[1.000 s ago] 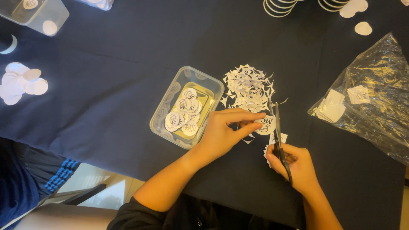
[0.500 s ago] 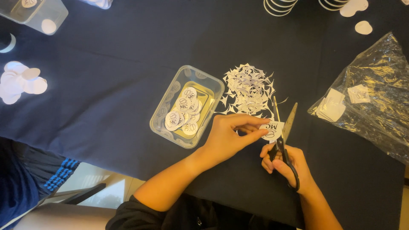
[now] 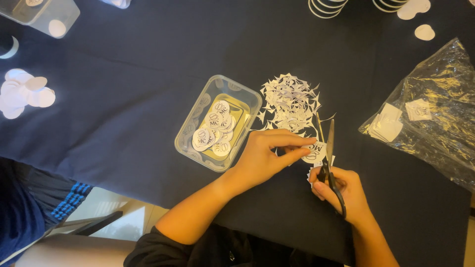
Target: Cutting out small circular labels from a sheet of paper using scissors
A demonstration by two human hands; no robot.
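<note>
My left hand (image 3: 269, 154) pinches a small printed white paper piece (image 3: 313, 152) between thumb and fingers. My right hand (image 3: 341, 190) grips black-handled scissors (image 3: 328, 158), whose blades point away from me and cut along the paper's edge. Just beyond the hands lies a pile of white paper scraps (image 3: 291, 102). Left of my left hand stands a clear plastic tub (image 3: 185, 141) holding several cut round paper discs.
A dark cloth (image 3: 138, 84) covers the table. A clear plastic bag (image 3: 435, 106) with square paper pieces lies at right. White discs (image 3: 22, 92) lie at far left, another clear container (image 3: 42, 15) at top left, white rings (image 3: 329, 6) at top.
The scissors' blades have gone from shut to wide apart to nearly closed on the paper. My left hand shifted the paper slightly.
</note>
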